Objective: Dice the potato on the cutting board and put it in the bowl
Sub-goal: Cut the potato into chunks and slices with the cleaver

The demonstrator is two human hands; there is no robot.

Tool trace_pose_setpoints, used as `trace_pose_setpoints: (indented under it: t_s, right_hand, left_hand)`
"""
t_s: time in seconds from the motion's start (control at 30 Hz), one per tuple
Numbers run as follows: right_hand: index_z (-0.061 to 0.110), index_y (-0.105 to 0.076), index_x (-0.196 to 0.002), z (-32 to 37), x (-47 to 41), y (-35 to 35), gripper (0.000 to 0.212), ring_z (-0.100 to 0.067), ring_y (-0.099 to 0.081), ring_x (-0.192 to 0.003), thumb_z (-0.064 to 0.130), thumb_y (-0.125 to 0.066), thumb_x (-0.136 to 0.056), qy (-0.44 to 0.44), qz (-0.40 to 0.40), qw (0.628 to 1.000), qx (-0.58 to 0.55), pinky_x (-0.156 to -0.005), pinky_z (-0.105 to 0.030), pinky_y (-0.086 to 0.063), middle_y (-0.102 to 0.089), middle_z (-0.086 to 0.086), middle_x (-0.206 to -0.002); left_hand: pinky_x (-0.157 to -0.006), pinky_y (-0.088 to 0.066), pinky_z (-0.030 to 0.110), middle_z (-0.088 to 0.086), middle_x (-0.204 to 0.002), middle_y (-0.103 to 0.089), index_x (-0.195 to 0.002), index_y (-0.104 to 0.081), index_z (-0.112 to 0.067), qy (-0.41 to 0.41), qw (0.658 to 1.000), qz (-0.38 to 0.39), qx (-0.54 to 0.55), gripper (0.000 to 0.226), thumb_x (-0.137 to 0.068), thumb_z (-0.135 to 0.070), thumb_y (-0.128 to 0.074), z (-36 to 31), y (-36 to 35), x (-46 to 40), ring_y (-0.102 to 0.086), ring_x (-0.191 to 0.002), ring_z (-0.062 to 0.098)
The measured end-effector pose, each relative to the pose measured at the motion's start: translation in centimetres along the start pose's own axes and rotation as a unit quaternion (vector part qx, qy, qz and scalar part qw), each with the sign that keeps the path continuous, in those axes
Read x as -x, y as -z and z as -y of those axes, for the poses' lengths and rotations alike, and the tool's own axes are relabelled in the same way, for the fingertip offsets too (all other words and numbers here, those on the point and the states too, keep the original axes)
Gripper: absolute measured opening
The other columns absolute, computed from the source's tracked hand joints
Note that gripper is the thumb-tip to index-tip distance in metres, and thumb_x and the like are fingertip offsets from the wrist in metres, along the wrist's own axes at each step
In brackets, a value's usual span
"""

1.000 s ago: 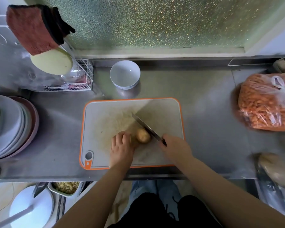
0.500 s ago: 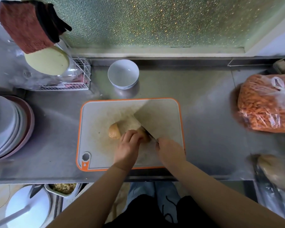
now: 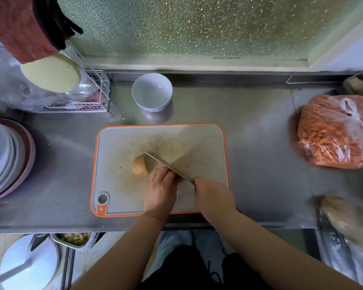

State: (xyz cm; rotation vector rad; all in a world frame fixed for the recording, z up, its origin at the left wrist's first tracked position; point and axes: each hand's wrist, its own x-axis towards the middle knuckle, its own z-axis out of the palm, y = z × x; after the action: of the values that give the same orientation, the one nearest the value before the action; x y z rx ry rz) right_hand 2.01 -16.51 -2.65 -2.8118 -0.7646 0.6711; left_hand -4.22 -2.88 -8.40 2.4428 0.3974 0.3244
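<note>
On your cutting board (image 3: 117,143), the loose potato half (image 3: 140,168) lies left of the blade, apart from your left hand (image 3: 160,190). Judge it firm and dense, wet on the cut face, so likely to slide; a flat face down should keep it from rolling, and a hold over its rounded skin is safest. Your left hand sits just right of it, fingers (image 3: 166,174) curled down over what seems to be the other piece, which is mostly hidden. The knife (image 3: 168,167) runs diagonally from beside the loose half back to your right hand (image 3: 213,194), wrapped round the hidden handle. Both forearms reach in from the near edge of the worktop (image 3: 260,143). The bowl (image 3: 152,91) stands beyond the board.
</note>
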Motion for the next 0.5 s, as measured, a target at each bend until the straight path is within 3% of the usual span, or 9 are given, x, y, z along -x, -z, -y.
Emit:
trace_pose_setpoints:
  t_s: [0.2, 0.5]
  right_hand:
    - [0.017, -0.053, -0.108, 0.7, 1.0, 1.1, 0.019, -0.025, -0.063, -0.081, 0.014, -0.038, -0.098, -0.004, 0.027, 0.999, 0.017, -0.059, -0.03, -0.034, -0.065, -0.004, -0.093]
    - [0.01, -0.05, -0.113, 1.7, -0.3, 2.0, 0.021, -0.028, -0.064, -0.094, 0.003, -0.042, -0.095, -0.024, 0.096, 0.994, 0.042, -0.069, -0.035, -0.048, -0.065, -0.01, -0.103]
  left_hand:
    - [-0.073, -0.049, 0.034, 0.005, -0.097, -0.065, -0.09, -0.071, -0.006, 0.009, 1.0, -0.005, 0.008, 0.025, -0.086, -0.018, -0.05, 0.0, -0.1, -0.1, -0.057, -0.088, 0.029]
    - [-0.08, -0.045, 0.027, 0.005, -0.1, -0.065, -0.094, -0.071, -0.006, 0.012, 1.0, -0.018, 0.007, 0.027, -0.086, -0.018, -0.049, 0.3, -0.5, 0.0, -0.056, -0.091, 0.029]
